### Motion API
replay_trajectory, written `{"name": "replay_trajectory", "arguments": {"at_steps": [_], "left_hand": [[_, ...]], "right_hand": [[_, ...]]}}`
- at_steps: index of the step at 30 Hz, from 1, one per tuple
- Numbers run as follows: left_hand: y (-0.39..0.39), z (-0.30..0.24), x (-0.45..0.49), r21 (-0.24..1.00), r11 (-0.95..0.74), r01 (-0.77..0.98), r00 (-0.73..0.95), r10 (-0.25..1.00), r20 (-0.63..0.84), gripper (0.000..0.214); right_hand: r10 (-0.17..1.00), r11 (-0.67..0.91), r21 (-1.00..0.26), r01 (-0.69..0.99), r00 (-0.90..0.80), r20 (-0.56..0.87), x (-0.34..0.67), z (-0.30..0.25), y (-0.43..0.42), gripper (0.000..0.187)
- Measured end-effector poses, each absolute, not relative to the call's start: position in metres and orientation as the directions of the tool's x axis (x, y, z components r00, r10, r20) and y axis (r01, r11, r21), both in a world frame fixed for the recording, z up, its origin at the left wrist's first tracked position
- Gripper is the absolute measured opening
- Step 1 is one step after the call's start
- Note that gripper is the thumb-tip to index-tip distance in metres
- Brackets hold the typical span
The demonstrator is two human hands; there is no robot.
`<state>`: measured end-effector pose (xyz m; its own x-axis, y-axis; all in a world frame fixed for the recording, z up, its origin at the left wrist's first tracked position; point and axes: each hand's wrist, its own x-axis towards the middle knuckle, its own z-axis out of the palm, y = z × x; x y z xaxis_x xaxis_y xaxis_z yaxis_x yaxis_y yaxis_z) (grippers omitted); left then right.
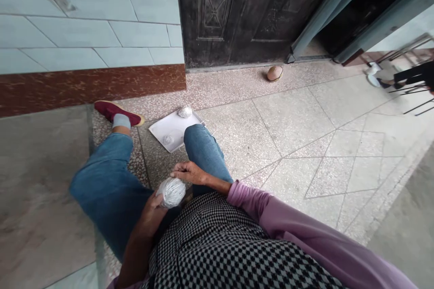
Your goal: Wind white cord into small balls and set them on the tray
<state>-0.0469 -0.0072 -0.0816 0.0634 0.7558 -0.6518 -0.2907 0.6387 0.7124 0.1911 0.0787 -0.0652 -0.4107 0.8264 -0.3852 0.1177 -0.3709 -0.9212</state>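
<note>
I sit on a low step with my legs in blue jeans stretched out. My left hand (pixel 152 210) is closed round a ball of white thread (pixel 172 191) held over my lap. My right hand (pixel 188 172) rests just above the ball, fingers curled together near my right knee; whether a strand runs through them I cannot make out. A white board (pixel 166 128) lies on the floor by my knee, with a small thread ball (pixel 185 111) at its far edge and another small ball (pixel 168 139) on it.
A dark carved door (pixel 237 9) stands ahead, with a tiled wall (pixel 84 22) to its left. A brown round object (pixel 274 72) lies at the door's foot. Metal chair legs (pixel 413 95) and someone's shoes show at far right. Terrazzo floor spreads right.
</note>
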Motion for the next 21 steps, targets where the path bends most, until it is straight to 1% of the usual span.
{"name": "replay_trajectory", "arguments": {"at_steps": [2,4,5,7,8,10,15,17,19,20,21], "left_hand": [[-0.003,-0.078,-0.04,0.636,0.674,-0.376,0.04,0.697,-0.716,0.056],[0.006,-0.072,-0.033,0.554,0.686,-0.471,0.02,0.637,-0.771,0.062],[0.01,-0.069,-0.031,0.534,0.68,-0.502,0.004,0.619,-0.785,0.063],[0.016,-0.064,-0.028,0.535,0.654,-0.536,-0.033,0.617,-0.787,0.064],[0.017,-0.061,-0.027,0.549,0.638,-0.54,-0.051,0.626,-0.778,0.065],[0.017,-0.053,-0.024,0.586,0.612,-0.531,-0.068,0.658,-0.75,0.066],[0.016,-0.028,-0.019,0.659,0.575,-0.486,-0.094,0.715,-0.693,0.068],[0.016,-0.018,-0.019,0.686,0.541,-0.487,-0.107,0.742,-0.662,0.064],[0.015,-0.009,-0.021,0.705,0.504,-0.498,-0.125,0.763,-0.634,0.057],[0.014,-0.006,-0.022,0.71,0.492,-0.504,-0.133,0.767,-0.627,0.053],[0.012,-0.004,-0.023,0.71,0.485,-0.511,-0.138,0.769,-0.625,0.049]], "right_hand": [[0.831,-0.378,-0.918,0.122,-0.392,-0.395,0.186,-0.072,0.077,0.051],[0.844,-0.356,-0.921,0.155,-0.371,-0.389,0.184,-0.076,0.076,0.037],[0.847,-0.344,-0.921,0.182,-0.363,-0.389,0.183,-0.077,0.075,0.029],[0.846,-0.33,-0.913,0.239,-0.355,-0.398,0.183,-0.077,0.072,0.016],[0.842,-0.328,-0.908,0.263,-0.355,-0.407,0.183,-0.077,0.07,0.012],[0.832,-0.324,-0.899,0.296,-0.363,-0.419,0.184,-0.076,0.066,0.014],[0.816,-0.298,-0.897,0.328,-0.4,-0.417,0.185,-0.069,0.062,0.026],[0.808,-0.285,-0.898,0.335,-0.42,-0.413,0.183,-0.066,0.063,0.025],[0.799,-0.249,-0.903,0.351,-0.451,-0.396,0.18,-0.062,0.063,0.016],[0.794,-0.217,-0.906,0.363,-0.474,-0.38,0.178,-0.06,0.063,0.016],[0.787,-0.174,-0.91,0.377,-0.503,-0.358,0.177,-0.058,0.063,0.021]]}}
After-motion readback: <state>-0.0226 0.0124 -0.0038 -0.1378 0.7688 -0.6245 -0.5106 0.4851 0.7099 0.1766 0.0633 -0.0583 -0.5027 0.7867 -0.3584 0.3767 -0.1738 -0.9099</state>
